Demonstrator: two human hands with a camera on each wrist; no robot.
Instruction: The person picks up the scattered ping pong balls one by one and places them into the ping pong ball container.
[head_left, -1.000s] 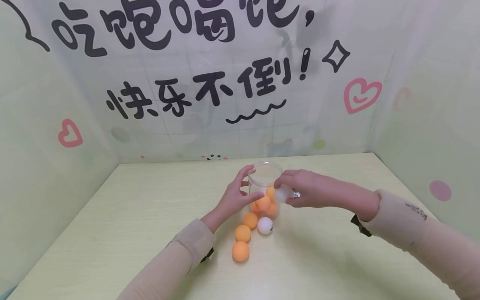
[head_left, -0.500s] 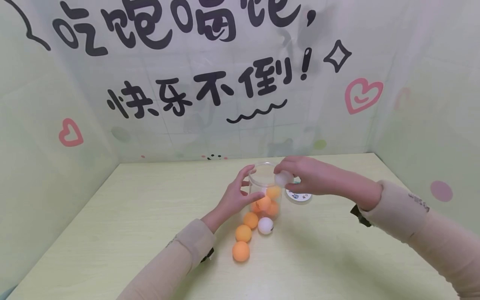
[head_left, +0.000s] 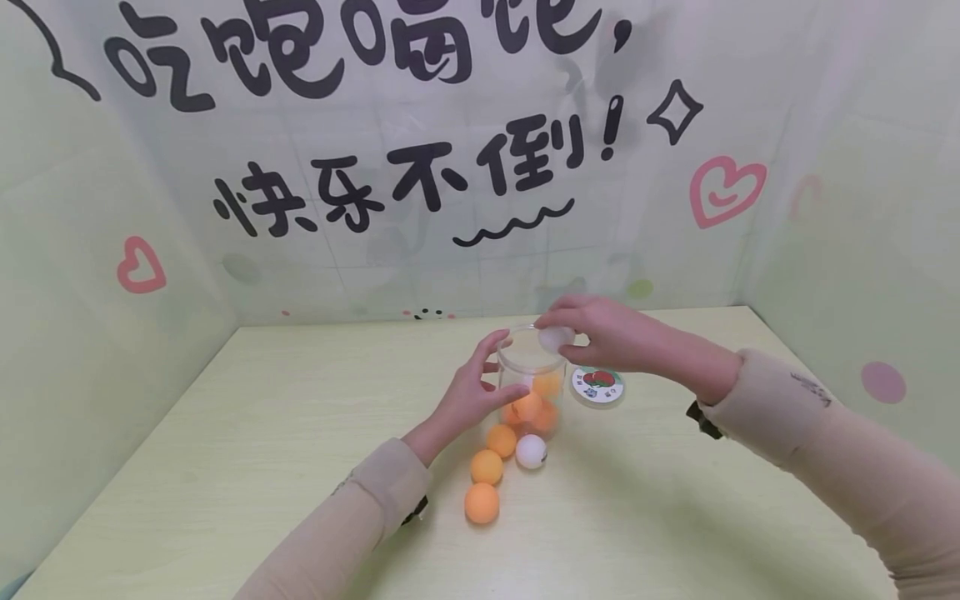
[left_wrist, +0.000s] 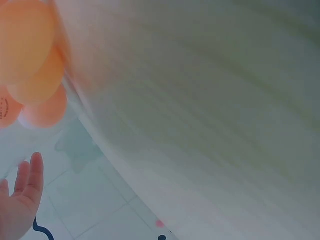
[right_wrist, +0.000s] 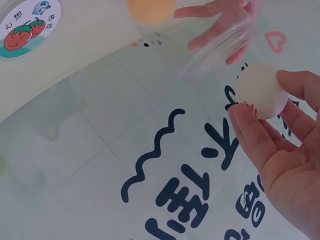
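My left hand [head_left: 471, 393] holds a clear plastic jar [head_left: 513, 367] from its left side, thumb across the front. Inside the jar lie several orange ping-pong balls [head_left: 528, 407]. Between thumb and fingers, my right hand [head_left: 618, 335] pinches a white ping-pong ball [head_left: 553, 339] at the right side of the jar's open rim. In the right wrist view, red print shows on this white ball [right_wrist: 262, 91], close to the jar rim [right_wrist: 220, 47]. Three orange balls [head_left: 482, 503] lie in a row on the table before the jar, beside another white ball [head_left: 532, 451].
A round lid [head_left: 597, 387] with a tomato picture lies flat on the table [head_left: 300, 433], right of the jar under my right hand. Behind the table stands a pale wall sheet [head_left: 420, 275] with black writing; similar sheets rise on both sides.
My right hand has lifted the white ball from the jar's right side up to its rim, moving slightly left and uncovering the lid. My left hand and the loose balls have stayed in place.
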